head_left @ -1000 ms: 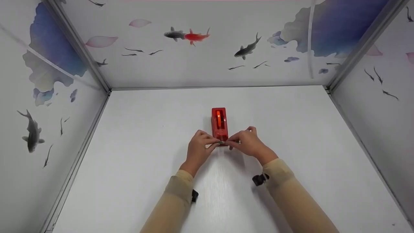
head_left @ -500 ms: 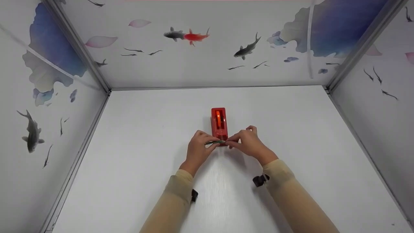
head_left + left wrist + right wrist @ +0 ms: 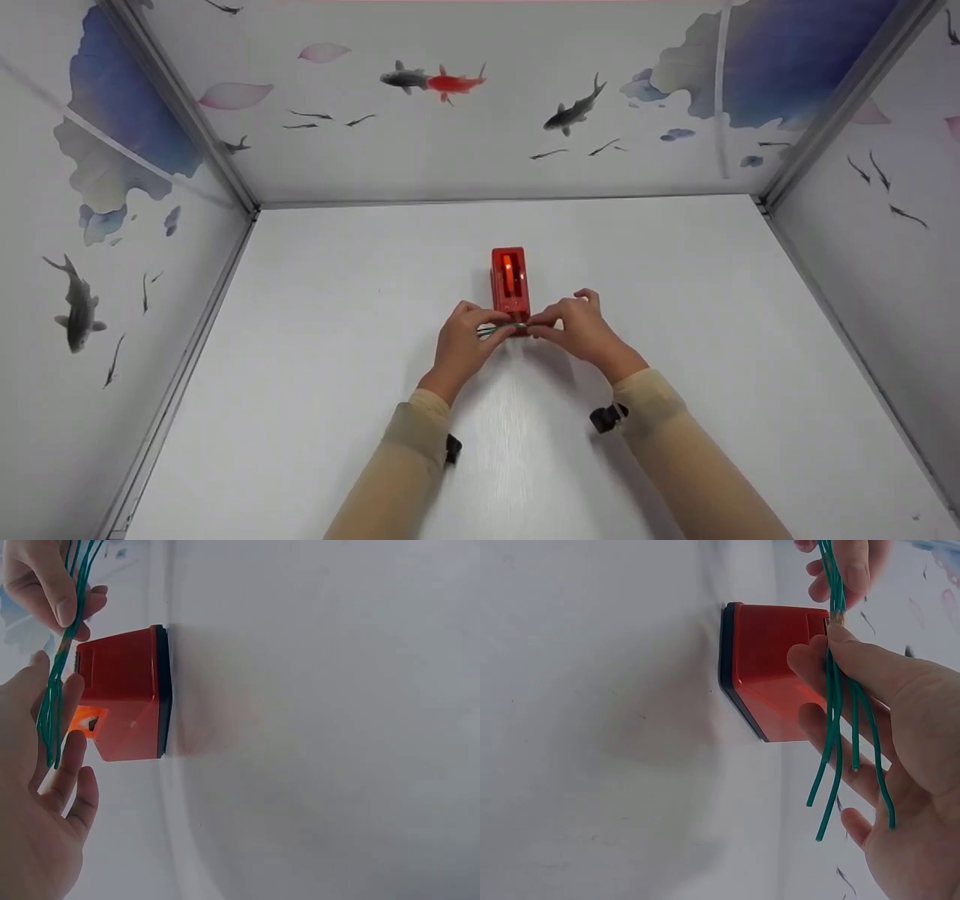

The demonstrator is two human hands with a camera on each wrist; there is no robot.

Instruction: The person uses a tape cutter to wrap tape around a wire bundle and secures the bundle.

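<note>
My left hand (image 3: 459, 345) and right hand (image 3: 583, 335) meet at the near end of a red tape dispenser (image 3: 510, 274). Between them they hold a bundle of thin green wires (image 3: 834, 716), each pinching it with thumb and fingers. In the right wrist view, several loose wire ends fan out below the right fingertips across the palm. A small tan band (image 3: 838, 618) shows on the bundle between the hands. In the left wrist view, the wires' other ends (image 3: 51, 736) hang over the left fingers, whose remaining fingers are spread.
The tape dispenser, with an orange roll (image 3: 510, 276) inside, stands on a white table (image 3: 360, 285). White panels (image 3: 495, 150) printed with fish and petals enclose the back and sides. A black wrist camera (image 3: 608, 417) hangs under the right sleeve.
Hands stay almost in place before the dispenser. The left thumb and fingers have shifted slightly along the bundle, and more green wire now shows inside the left hand.
</note>
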